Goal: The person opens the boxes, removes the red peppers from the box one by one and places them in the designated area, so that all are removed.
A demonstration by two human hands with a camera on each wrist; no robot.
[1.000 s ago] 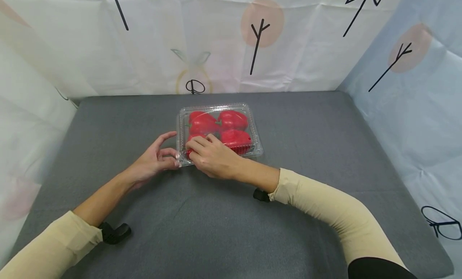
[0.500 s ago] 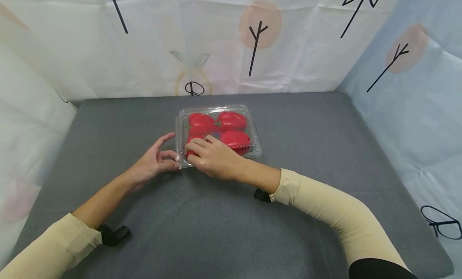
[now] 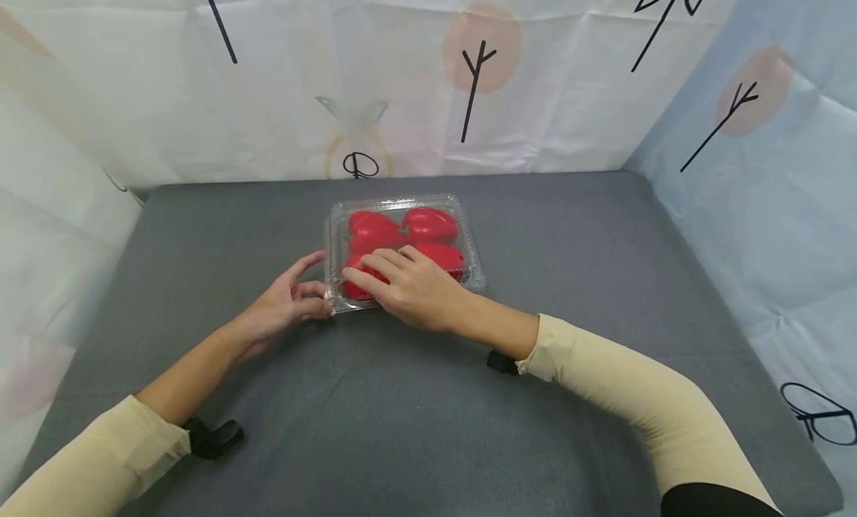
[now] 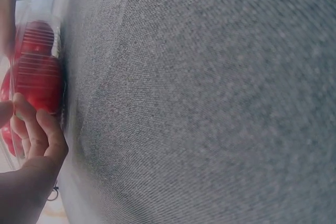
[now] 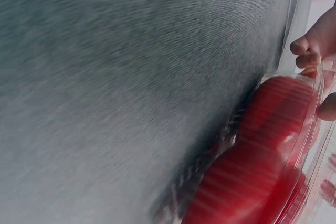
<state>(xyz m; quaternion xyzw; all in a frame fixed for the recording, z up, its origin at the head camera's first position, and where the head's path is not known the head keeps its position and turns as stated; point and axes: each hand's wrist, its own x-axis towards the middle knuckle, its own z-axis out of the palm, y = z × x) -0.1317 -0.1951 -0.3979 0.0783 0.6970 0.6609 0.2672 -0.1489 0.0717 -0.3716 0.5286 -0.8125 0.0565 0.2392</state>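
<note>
L hand (image 3: 277, 305) pinches clear box (image 3: 473, 265), R hand (image 3: 416, 290) rests loose atop; uneven pressing (thin plastic, prob.) might buckle it.

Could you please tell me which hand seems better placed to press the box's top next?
Probably the right hand: it reaches over the top of the clear box, while the left hand holds the box's near-left corner.

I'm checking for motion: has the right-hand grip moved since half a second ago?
Yes. The right-hand grip has shifted toward the person's right, judged against the black printed tree in the head view.
</note>
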